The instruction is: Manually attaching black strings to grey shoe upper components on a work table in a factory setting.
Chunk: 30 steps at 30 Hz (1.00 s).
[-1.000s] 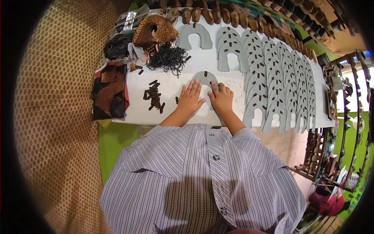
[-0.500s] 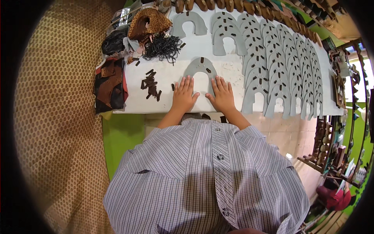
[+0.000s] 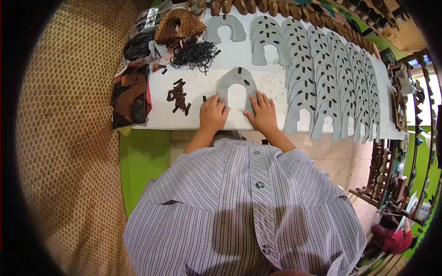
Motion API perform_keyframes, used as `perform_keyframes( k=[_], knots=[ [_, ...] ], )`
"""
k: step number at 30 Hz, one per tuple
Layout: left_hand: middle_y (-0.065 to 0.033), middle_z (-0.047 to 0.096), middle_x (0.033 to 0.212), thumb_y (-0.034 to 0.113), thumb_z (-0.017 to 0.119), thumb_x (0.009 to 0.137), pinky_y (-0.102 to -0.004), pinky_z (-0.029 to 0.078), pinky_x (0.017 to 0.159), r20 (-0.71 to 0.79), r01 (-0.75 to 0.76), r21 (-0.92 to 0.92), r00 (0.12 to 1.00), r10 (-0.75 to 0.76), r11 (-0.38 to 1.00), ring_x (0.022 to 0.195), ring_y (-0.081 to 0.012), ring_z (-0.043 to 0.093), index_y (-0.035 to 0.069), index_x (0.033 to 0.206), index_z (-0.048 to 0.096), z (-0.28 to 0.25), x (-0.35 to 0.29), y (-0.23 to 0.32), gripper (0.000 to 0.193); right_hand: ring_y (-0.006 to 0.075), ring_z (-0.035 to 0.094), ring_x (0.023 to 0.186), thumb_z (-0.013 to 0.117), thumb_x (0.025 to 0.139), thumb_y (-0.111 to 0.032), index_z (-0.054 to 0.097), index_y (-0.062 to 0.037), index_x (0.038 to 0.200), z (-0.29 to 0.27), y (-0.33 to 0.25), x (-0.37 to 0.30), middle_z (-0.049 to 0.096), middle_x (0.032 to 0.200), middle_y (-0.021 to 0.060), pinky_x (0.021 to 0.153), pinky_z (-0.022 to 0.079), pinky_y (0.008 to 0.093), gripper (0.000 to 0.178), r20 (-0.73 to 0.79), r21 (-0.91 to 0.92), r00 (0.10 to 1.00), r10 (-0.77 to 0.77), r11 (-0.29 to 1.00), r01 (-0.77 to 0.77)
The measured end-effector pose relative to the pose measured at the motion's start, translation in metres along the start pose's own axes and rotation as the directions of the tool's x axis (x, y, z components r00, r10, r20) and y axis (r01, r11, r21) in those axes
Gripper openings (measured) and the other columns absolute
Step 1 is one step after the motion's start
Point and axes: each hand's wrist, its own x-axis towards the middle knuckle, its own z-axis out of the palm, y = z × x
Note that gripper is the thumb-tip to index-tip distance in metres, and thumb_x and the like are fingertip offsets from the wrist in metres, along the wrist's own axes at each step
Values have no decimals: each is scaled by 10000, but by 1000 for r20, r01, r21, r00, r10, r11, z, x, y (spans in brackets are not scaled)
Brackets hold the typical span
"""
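A grey horseshoe-shaped piece [image 3: 224,79], like a shoe upper, lies on the white table in front of me. It carries one dark brown strip at the top of its curve and another on its right side. My right hand [image 3: 264,112] rests open on its right leg, fingers stretched forward. Beside the lower left leg is my left hand [image 3: 213,114], its fingers a little bent and apart, with nothing visible in them. A single small brown strip [image 3: 204,99] lies by its fingertips. Farther left sits a loose pile of such brown strips [image 3: 178,95].
Overlapping rows of grey horseshoe pieces [image 3: 304,110] cover the table's right side; another grey piece [image 3: 212,30] lies at the far left. Black cord loops [image 3: 191,54], a leopard-print bundle [image 3: 177,27] and a dark leather stack [image 3: 131,96] crowd the left. Brown shoe lasts [image 3: 251,6] line the back.
My left hand has slid back and left off the left leg of the grey piece, its fingers bending. My right hand stays on the right leg.
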Motion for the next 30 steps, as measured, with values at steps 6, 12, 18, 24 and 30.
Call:
perform_keyframes(
  k=[6,12,18,24,30],
  knots=[
    [-77,594,1068,216,677,703,-459,383,892,-68,-296,94,950,303,950,1071,-257,516,61,759,627,-8,9,-8,173,249,479,1117,664,758,-313,637,-113,945,-11,-5,3,554,1100,68,972,327,485,275,-102,46,983,-153,986,159],
    [-98,539,1162,267,634,762,-504,290,986,8,-270,102,963,271,957,1148,-295,449,68,857,617,-15,18,0,221,216,524,1008,665,758,-285,641,-125,854,-14,-5,13,583,926,26,939,350,445,188,-114,55,971,-212,974,219],
    [-128,374,1381,328,554,834,-555,190,1049,15,-70,230,998,68,971,1286,-335,318,125,1235,502,21,65,-2,453,273,480,1079,564,821,-394,576,-160,1157,-6,-4,68,541,1134,73,953,326,470,410,-134,-52,991,-29,998,22],
    [-127,304,1442,323,452,874,-557,93,1080,124,-127,294,988,94,947,1350,-331,218,231,1333,444,38,105,-1,469,325,336,1265,417,874,-522,484,-237,1298,2,1,111,362,1404,100,1025,215,562,515,-8,-217,1000,31,976,-32],
    [-121,289,1449,364,429,889,-565,96,1076,162,-63,334,987,8,940,1344,-333,230,226,1335,442,36,102,-4,466,346,267,1319,351,886,-563,483,-270,1303,2,6,105,312,1443,106,1044,153,591,527,99,-213,991,93,974,-70]
  ],
)
